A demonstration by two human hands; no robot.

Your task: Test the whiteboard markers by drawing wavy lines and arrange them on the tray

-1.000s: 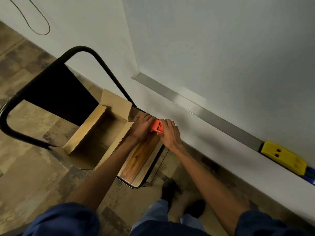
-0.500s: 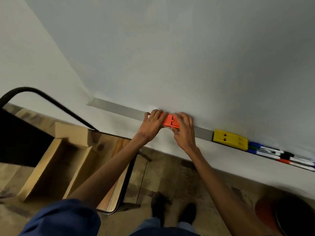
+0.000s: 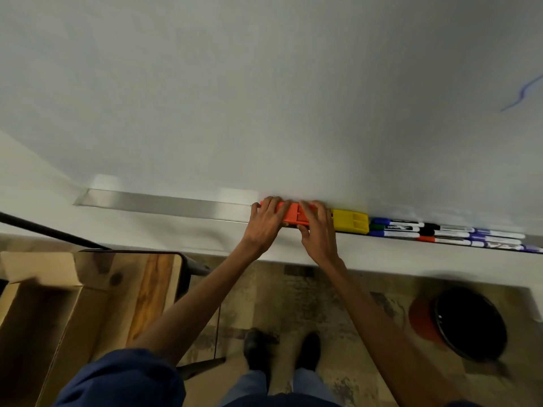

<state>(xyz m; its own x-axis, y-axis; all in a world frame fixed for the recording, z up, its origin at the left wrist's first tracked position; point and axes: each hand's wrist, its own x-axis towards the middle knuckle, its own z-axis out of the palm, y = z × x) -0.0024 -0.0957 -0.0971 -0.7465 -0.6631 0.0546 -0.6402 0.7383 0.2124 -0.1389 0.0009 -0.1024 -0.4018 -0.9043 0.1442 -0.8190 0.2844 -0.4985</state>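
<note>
Reading left to right, I see my left hand (image 3: 266,223) and right hand (image 3: 318,230) both clamped on the orange eraser (image 3: 293,216) on the tray (image 3: 164,202); markers (image 3: 440,232) already lie arranged rightward, so I judge testing mostly done

Whiteboard markers (image 3: 440,232) lie flat in rows along my metal tray (image 3: 164,204), caps on: blue, green, black, red. A wavy blue line (image 3: 523,94) marks the whiteboard (image 3: 264,98) at far right.

Both hands (image 3: 266,223) (image 3: 317,230) on an orange block (image 3: 292,216), perhaps an eraser, on the tray (image 3: 164,202) beside a yellow one (image 3: 351,221).
</note>
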